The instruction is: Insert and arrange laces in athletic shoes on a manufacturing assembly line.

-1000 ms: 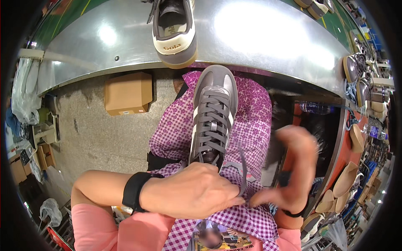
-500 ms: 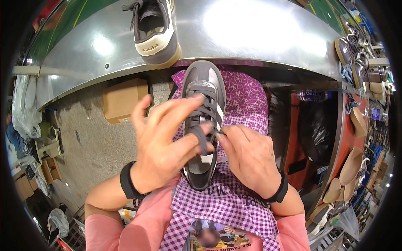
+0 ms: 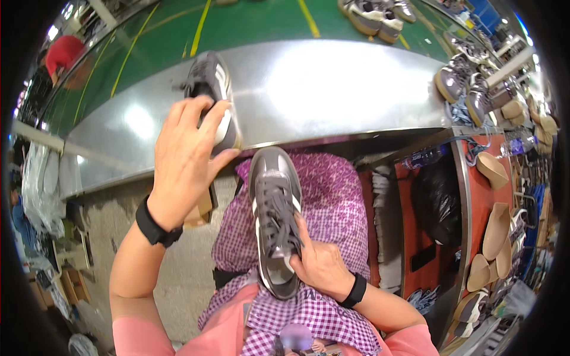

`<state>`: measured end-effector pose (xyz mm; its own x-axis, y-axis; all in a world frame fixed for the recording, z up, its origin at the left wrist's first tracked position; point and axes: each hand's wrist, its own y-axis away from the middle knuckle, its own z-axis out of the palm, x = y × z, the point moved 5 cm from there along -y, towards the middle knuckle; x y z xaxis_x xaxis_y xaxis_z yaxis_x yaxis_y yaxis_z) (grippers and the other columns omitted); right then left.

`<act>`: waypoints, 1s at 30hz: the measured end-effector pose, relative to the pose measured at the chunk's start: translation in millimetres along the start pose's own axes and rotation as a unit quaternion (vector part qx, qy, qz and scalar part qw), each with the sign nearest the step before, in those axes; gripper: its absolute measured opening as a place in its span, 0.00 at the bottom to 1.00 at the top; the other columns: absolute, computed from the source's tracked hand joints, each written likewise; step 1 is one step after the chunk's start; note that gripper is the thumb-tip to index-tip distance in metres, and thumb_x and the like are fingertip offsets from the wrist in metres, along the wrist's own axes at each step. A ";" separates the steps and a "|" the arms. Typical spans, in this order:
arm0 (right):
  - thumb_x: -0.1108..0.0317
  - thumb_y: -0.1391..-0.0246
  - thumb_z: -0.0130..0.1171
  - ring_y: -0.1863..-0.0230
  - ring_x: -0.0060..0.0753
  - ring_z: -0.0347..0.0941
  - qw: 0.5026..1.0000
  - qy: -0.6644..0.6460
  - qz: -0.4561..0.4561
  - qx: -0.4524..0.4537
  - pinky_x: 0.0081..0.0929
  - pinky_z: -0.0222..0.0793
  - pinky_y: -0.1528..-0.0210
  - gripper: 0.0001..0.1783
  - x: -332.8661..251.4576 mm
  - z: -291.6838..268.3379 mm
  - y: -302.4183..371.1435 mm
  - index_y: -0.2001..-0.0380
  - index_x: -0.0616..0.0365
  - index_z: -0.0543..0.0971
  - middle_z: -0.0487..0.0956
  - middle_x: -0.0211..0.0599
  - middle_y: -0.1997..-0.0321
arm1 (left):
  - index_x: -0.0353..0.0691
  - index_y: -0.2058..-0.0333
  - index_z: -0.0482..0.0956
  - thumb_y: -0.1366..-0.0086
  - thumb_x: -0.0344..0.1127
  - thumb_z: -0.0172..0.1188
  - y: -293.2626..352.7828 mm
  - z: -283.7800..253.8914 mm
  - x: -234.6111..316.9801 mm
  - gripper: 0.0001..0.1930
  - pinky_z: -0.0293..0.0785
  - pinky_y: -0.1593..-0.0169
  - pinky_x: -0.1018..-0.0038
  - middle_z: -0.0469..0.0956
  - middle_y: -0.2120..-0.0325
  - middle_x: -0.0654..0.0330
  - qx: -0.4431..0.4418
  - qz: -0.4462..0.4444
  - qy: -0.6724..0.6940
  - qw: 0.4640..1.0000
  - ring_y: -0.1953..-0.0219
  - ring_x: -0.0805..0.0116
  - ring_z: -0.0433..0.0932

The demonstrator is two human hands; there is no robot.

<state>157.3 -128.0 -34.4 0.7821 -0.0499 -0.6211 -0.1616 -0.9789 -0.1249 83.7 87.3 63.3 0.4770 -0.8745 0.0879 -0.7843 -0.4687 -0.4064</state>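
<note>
A grey sneaker [image 3: 274, 202] with white stripes lies along my lap, toe pointing away, its dark laces bunched on the tongue. My right hand [image 3: 320, 264] grips it by the right side of the collar, index finger stretched along the laces. A matching sneaker [image 3: 221, 80] stands on the metal bench with its heel at the near edge. Around its collar and heel my left hand [image 3: 187, 136] is curved, fingers bent over the opening and thumb low by the sole. The hand hides much of that heel.
Beyond the shiny metal bench [image 3: 255, 77] runs a green surface [image 3: 249, 24] with yellow lines and more sneakers [image 3: 371, 18]. At right, a red shelf unit [image 3: 439, 261] holds a black bag [image 3: 438, 199] and tan insoles [image 3: 496, 231]. A cardboard box [image 3: 200, 210] sits below the bench.
My left hand has let go of the laces and moved forward to the sneaker on the bench. My right hand has shifted from a lace to the lap sneaker's collar. The view has tilted up.
</note>
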 end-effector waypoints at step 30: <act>0.61 0.47 0.57 0.59 0.54 0.74 0.896 0.252 0.133 0.340 0.44 0.70 0.55 0.13 288.2 -366.3 -92.1 0.63 0.57 0.81 0.78 0.53 0.65 | 0.34 0.54 0.76 0.54 0.24 0.68 -218.1 87.7 -59.1 0.25 0.70 0.49 0.67 0.75 0.54 0.49 0.107 0.069 -0.003 0.992 0.51 0.51 0.74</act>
<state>618.0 -124.7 81.6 0.8061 -0.5148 -0.2917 -0.5783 -0.5809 -0.5728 261.4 252.2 67.0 0.3733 -0.9276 0.0124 -0.7402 -0.3059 -0.5987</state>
